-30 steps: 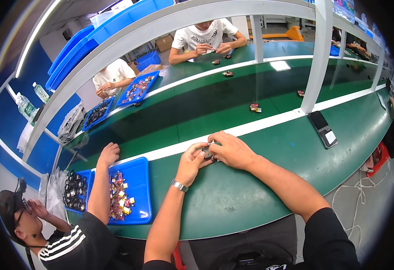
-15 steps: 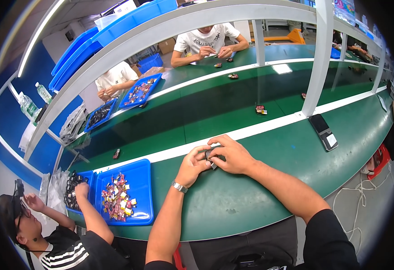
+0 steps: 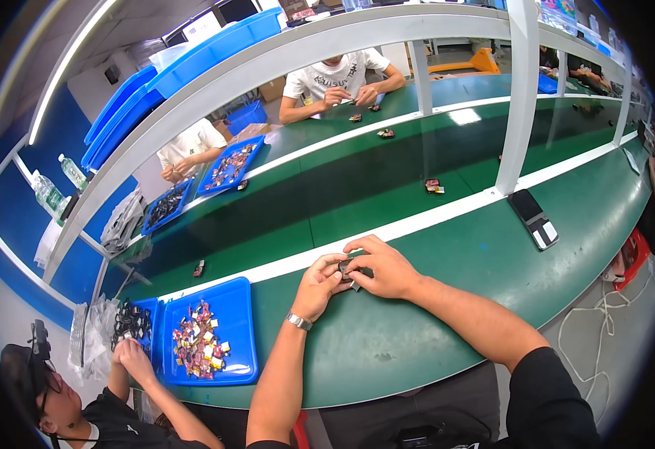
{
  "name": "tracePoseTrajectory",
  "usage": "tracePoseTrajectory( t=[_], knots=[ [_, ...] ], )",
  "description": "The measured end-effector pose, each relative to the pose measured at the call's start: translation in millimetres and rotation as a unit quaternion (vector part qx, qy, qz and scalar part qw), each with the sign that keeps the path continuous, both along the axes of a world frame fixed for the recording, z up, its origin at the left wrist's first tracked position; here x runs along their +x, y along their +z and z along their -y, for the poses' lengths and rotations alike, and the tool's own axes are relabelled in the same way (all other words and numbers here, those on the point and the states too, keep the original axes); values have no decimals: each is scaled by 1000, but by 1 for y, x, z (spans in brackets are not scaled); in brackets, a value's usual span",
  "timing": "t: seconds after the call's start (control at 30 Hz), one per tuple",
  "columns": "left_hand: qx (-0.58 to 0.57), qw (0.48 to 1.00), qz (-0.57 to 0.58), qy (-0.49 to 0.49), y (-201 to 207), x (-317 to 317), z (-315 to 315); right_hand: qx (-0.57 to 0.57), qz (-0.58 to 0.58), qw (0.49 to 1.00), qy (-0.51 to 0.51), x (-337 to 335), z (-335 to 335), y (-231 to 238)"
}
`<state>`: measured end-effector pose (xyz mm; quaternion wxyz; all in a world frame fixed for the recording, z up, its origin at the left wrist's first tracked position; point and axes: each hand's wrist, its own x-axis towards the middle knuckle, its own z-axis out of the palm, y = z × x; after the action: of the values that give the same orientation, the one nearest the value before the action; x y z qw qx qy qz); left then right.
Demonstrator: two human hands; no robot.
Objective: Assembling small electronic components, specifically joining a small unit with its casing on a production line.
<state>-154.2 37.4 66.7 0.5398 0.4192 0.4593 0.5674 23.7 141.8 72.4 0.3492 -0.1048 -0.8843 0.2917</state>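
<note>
Above the green tabletop [image 3: 417,329], both my hands meet over a small dark part [image 3: 345,266] with a pale silvery piece [image 3: 354,285] at its lower edge. My left hand [image 3: 317,288], with a metal-banded watch on the wrist, grips the part between thumb and fingers. My right hand [image 3: 384,271] pinches it from the other side, fingertips pressed against it. Fingers cover much of the part, so its exact kind is unclear. To the left of my left forearm lies a blue tray [image 3: 247,329] full of small red, yellow and white parts [image 3: 200,340].
A second blue tray [image 3: 155,329] holds black parts; a co-worker's hands [image 3: 131,358] are at it. A phone-like device [image 3: 533,218] lies right of my hands. A white frame post [image 3: 518,112] rises beyond. Small parts [image 3: 434,186] sit on the conveyor belt [image 3: 357,202]. Two people work opposite.
My hands keep hold of the small dark part, with the right fingers shifted slightly on it. The co-worker at left has brought both hands together by the black parts.
</note>
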Motion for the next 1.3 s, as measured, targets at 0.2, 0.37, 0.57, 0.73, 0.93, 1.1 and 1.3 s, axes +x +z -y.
tracePoseTrajectory(
  t=[0.2, 0.37, 0.57, 0.73, 0.93, 1.1, 1.3],
  knots=[
    [0, 1000, 13, 6, -4, -3, 1, -17, -20, 999, -42, -7, 7, -5],
    [-3, 1000, 10, 13, -6, -2, -1, -41, -31, 998, -43, -9, 7, -11],
    [12, 1000, 14, 11, -5, -1, -1, -74, -28, 996, -43, -11, 7, -10],
    [18, 1000, 12, 13, -2, 1, -1, -80, -38, 995, -44, -11, 8, -11],
    [20, 998, 51, 3, -5, -4, 1, -75, -59, 994, -50, -13, 14, -11],
    [37, 998, 39, 19, -9, -4, 1, -75, -74, 994, -35, -16, 16, -9],
    [36, 998, 39, 32, -9, -3, 1, -53, -65, 996, -38, -12, 14, -7]
  ],
)
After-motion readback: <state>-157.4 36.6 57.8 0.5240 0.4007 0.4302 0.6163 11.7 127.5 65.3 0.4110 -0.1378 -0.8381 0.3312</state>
